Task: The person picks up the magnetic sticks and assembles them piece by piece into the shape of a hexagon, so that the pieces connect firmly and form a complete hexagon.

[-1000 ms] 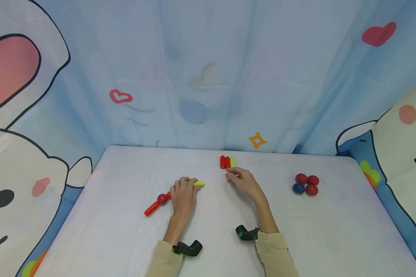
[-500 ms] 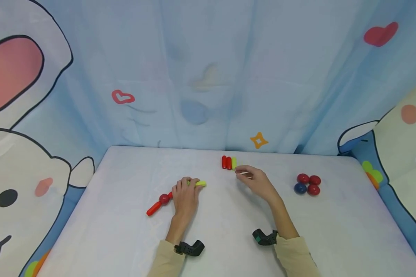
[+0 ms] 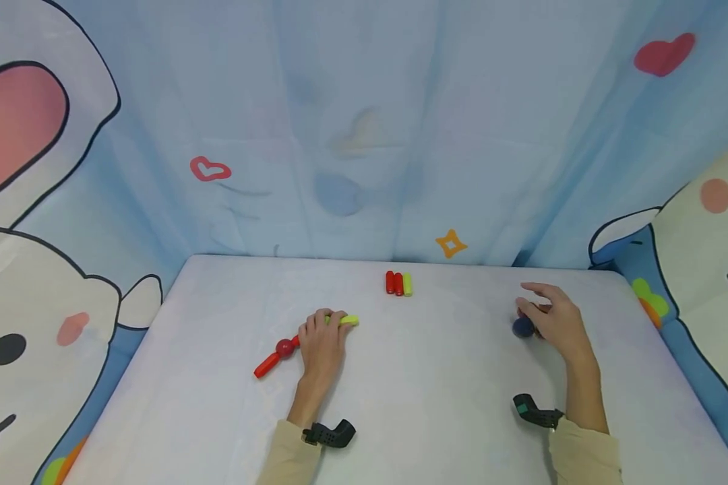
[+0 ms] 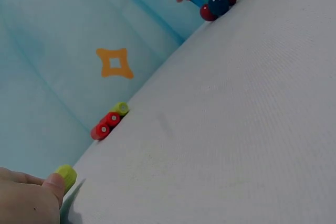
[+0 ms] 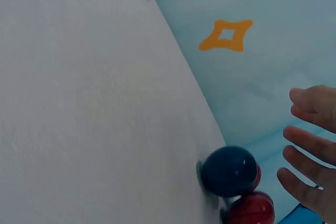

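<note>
My left hand (image 3: 323, 347) holds a yellow-green rod (image 3: 349, 320), its thumb against the rod (image 4: 67, 177) in the left wrist view. From under that hand a red rod (image 3: 267, 365) and a red ball (image 3: 285, 347) run in line toward the lower left; the part beneath the palm is hidden. At the right, my right hand (image 3: 559, 325) hovers over a group of balls, fingers spread and holding nothing. In the right wrist view a blue ball (image 5: 229, 171) and a red ball (image 5: 251, 211) lie apart from the fingers.
Two red rods (image 3: 394, 283) and a yellow-green rod (image 3: 408, 284) lie side by side near the far edge of the white table (image 3: 437, 377). A blue patterned curtain (image 3: 364, 81) hangs behind the table.
My right hand has moved right, from beside the row of rods to above the balls, partly covering them. The left hand has stayed in place on the yellow-green rod.
</note>
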A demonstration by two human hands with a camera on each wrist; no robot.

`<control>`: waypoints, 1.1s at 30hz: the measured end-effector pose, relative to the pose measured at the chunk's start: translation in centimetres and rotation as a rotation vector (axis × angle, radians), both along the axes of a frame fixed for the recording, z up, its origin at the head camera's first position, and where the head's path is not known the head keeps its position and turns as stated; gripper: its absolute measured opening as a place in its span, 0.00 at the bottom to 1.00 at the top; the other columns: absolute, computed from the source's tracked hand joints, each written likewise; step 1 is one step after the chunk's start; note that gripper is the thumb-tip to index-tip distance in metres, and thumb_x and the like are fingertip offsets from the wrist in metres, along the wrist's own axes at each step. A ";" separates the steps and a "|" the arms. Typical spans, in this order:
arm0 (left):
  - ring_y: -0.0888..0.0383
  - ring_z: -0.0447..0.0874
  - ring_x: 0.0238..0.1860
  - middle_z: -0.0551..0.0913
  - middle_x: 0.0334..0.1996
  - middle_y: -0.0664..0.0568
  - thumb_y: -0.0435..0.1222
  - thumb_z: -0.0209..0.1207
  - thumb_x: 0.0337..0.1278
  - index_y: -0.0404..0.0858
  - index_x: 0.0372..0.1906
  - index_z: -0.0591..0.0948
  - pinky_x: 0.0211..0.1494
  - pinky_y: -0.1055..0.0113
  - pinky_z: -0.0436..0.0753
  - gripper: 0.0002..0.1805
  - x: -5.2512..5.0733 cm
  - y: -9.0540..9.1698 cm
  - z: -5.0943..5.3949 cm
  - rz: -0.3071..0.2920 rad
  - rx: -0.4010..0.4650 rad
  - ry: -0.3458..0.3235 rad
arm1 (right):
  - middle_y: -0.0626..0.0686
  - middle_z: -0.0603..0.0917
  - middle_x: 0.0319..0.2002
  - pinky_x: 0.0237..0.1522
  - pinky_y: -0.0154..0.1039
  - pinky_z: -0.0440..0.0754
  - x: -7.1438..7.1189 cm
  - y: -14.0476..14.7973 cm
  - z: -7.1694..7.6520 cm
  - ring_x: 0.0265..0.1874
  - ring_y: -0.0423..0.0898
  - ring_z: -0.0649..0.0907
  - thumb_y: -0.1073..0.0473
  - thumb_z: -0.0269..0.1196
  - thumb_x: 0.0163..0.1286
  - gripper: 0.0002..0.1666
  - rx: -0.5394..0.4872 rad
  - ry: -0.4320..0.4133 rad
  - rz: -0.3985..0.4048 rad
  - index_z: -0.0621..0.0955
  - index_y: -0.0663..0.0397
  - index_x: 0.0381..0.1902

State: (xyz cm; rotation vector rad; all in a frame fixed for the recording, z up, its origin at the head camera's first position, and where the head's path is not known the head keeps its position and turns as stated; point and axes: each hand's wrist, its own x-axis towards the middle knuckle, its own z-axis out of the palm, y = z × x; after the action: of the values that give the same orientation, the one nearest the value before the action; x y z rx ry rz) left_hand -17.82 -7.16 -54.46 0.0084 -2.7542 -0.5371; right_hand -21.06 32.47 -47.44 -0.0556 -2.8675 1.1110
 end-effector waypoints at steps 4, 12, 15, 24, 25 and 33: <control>0.51 0.72 0.53 0.76 0.50 0.50 0.48 0.57 0.65 0.49 0.52 0.80 0.52 0.58 0.69 0.15 0.0 0.0 0.0 0.002 0.011 -0.002 | 0.70 0.60 0.70 0.58 0.67 0.70 -0.8 3.1 -2.4 0.67 0.70 0.63 0.40 0.50 0.74 0.36 0.020 -0.057 -0.110 0.67 0.58 0.69; 0.51 0.72 0.55 0.77 0.52 0.50 0.47 0.57 0.65 0.49 0.52 0.80 0.53 0.57 0.69 0.15 0.1 -0.1 0.0 -0.004 0.019 -0.005 | 0.74 0.61 0.69 0.62 0.71 0.62 -0.7 4.1 -3.4 0.69 0.73 0.59 0.54 0.46 0.78 0.27 0.052 -0.142 -0.145 0.68 0.63 0.68; 0.52 0.72 0.57 0.78 0.52 0.51 0.47 0.57 0.65 0.48 0.51 0.80 0.54 0.56 0.69 0.14 0.1 -0.1 0.0 -0.010 0.016 0.010 | 0.75 0.63 0.68 0.63 0.71 0.61 -0.1 3.3 -2.4 0.68 0.74 0.59 0.58 0.44 0.78 0.25 0.043 -0.148 -0.154 0.68 0.65 0.67; 0.52 0.72 0.58 0.80 0.50 0.52 0.43 0.60 0.62 0.45 0.48 0.81 0.58 0.54 0.70 0.12 0.0 -0.1 -0.2 -0.031 -0.009 0.037 | 0.75 0.62 0.68 0.63 0.68 0.66 -0.3 3.1 -2.6 0.66 0.74 0.62 0.57 0.44 0.78 0.26 0.011 -0.222 -0.205 0.66 0.64 0.69; 0.52 0.72 0.58 0.80 0.50 0.52 0.43 0.60 0.62 0.45 0.48 0.81 0.58 0.54 0.70 0.12 0.0 -0.1 -0.2 -0.033 -0.012 0.034 | 0.75 0.62 0.68 0.63 0.67 0.67 -0.3 3.1 -2.6 0.66 0.74 0.62 0.58 0.44 0.78 0.26 0.004 -0.220 -0.215 0.66 0.64 0.69; 0.52 0.72 0.58 0.79 0.51 0.51 0.44 0.58 0.65 0.46 0.52 0.79 0.60 0.53 0.70 0.14 -0.1 0.0 -0.1 -0.084 -0.035 -0.018 | 0.65 0.64 0.71 0.67 0.58 0.68 -0.4 3.7 -2.2 0.69 0.63 0.64 0.57 0.43 0.79 0.27 -0.132 -0.151 -0.461 0.63 0.55 0.73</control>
State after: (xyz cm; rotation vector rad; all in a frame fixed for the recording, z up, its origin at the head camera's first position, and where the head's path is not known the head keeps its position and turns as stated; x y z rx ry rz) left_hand -17.88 -7.13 -54.55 -0.1123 -2.7915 -0.5131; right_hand -21.45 36.13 -49.65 -0.7922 -2.6826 1.2286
